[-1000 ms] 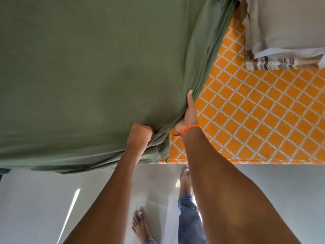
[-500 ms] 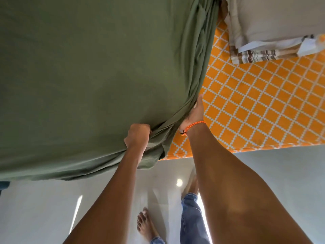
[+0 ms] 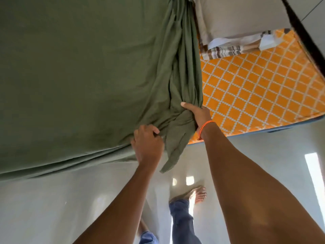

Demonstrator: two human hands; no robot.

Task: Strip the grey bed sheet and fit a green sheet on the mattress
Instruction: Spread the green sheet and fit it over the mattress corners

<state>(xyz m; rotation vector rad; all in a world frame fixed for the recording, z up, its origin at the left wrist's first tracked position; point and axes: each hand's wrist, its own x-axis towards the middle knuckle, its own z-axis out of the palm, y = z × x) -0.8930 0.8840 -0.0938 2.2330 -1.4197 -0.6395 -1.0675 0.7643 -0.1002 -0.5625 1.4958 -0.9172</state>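
While both hands clutch bunched cloth at the near edge of the bed, the left hand curls round a fold of the green sheet and the right hand, an orange thread bracelet at its wrist, squeezes a gathered rope of it. Green cloth covers the left part of the orange patterned mattress; folded grey and striped bedding lies at the far right. Below, bare feet stand on the pale floor.

bare arms — orange wristband, blue jeans.
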